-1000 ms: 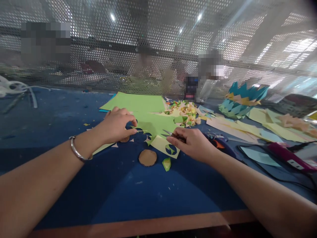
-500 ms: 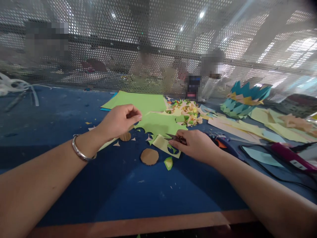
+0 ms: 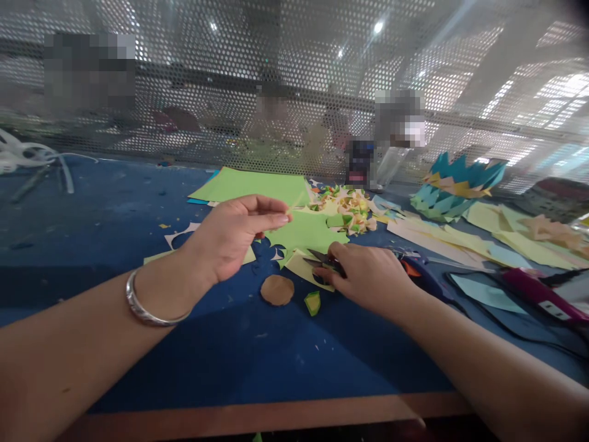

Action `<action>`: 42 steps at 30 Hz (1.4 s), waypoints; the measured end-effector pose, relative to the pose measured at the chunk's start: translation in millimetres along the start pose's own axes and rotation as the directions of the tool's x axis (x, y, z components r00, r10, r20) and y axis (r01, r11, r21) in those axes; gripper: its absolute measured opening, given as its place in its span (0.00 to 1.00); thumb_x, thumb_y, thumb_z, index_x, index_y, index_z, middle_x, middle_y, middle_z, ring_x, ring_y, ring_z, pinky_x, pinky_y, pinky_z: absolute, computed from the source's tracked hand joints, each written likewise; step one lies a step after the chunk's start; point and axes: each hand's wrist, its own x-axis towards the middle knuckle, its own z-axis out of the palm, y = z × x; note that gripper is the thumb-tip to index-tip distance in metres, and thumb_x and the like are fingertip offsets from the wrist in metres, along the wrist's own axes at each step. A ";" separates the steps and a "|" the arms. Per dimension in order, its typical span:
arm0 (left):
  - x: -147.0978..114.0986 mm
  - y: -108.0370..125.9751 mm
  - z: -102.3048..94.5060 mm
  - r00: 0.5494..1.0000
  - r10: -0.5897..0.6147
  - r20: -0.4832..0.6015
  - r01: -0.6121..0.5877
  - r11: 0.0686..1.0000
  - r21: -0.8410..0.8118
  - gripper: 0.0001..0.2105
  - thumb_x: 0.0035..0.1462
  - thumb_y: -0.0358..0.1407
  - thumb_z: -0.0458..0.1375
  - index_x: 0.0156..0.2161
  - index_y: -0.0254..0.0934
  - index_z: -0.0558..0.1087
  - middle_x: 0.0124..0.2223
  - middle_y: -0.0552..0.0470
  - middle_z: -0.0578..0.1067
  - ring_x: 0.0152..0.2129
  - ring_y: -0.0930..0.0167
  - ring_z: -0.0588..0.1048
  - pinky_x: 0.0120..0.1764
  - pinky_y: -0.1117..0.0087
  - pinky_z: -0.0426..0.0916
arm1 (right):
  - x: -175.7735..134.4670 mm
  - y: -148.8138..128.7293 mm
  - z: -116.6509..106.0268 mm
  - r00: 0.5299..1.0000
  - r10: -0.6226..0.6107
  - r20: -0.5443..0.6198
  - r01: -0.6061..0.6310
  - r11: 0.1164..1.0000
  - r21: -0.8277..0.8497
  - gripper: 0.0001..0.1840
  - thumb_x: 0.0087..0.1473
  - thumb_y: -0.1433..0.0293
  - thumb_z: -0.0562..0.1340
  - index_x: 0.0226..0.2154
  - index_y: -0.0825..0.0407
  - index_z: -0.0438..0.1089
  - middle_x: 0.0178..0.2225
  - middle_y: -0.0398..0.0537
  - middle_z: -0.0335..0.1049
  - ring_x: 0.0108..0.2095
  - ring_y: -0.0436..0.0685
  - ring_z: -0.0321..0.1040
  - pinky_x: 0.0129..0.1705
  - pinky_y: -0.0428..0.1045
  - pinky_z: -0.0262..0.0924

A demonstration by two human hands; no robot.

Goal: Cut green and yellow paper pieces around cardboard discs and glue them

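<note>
The left hand (image 3: 232, 239) pinches a thin, pale yellow-green strip (image 3: 297, 202) between thumb and finger, over the blue tabletop (image 3: 230, 362). To its right, the right hand (image 3: 368, 270) grips small dark metal scissors (image 3: 326, 259), blades parted and pointing left, by a pale yellow paper scrap (image 3: 298, 265). On the near side, a round brown cardboard disc (image 3: 277, 290) lies left of a small green-and-yellow paper piece (image 3: 313, 303).

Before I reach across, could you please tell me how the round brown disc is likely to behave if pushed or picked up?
The brown disc looks like cardboard, so it is probably light and fairly stiff. Lying flat on the blue table, it would likely slide rather than roll. Its low profile may make it awkward to lift.
</note>
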 end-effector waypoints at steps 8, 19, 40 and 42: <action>-24.3 6.5 44.7 0.993 -0.115 0.026 0.117 0.937 -0.328 0.10 0.46 0.31 0.70 0.37 0.35 0.80 0.38 0.52 0.79 0.34 0.73 0.71 0.38 0.71 0.61 | -14.6 -1.3 -5.7 0.881 -0.158 -0.446 0.142 0.987 -0.068 0.15 0.67 0.59 0.54 0.43 0.51 0.70 0.36 0.50 0.76 0.33 0.57 0.73 0.27 0.52 0.48; -31.4 -13.1 44.4 0.968 -0.245 0.052 0.248 0.907 -0.342 0.10 0.46 0.34 0.70 0.36 0.39 0.79 0.41 0.52 0.78 0.38 0.72 0.71 0.37 0.72 0.60 | -8.4 -11.0 -4.5 0.611 -0.448 -0.652 0.434 0.879 -0.197 0.11 0.61 0.76 0.62 0.46 0.54 0.71 0.37 0.47 0.77 0.34 0.54 0.71 0.32 0.49 0.62; -27.3 -19.8 42.6 0.977 -0.172 0.123 0.197 0.952 -0.236 0.07 0.47 0.33 0.67 0.33 0.35 0.76 0.30 0.53 0.75 0.29 0.74 0.72 0.35 0.73 0.65 | -4.6 -13.9 -1.2 0.772 -0.058 -0.633 0.456 0.744 0.488 0.03 0.60 0.74 0.60 0.36 0.50 0.67 0.35 0.44 0.67 0.27 0.48 0.64 0.31 0.48 0.63; -26.8 -21.5 41.6 0.979 -0.140 0.147 0.163 0.973 -0.161 0.06 0.50 0.35 0.66 0.32 0.34 0.76 0.29 0.52 0.75 0.28 0.74 0.72 0.35 0.73 0.65 | -2.5 -12.3 -1.3 0.802 0.000 -0.597 0.427 0.699 0.574 0.03 0.60 0.74 0.61 0.36 0.50 0.67 0.36 0.43 0.66 0.28 0.47 0.64 0.31 0.47 0.62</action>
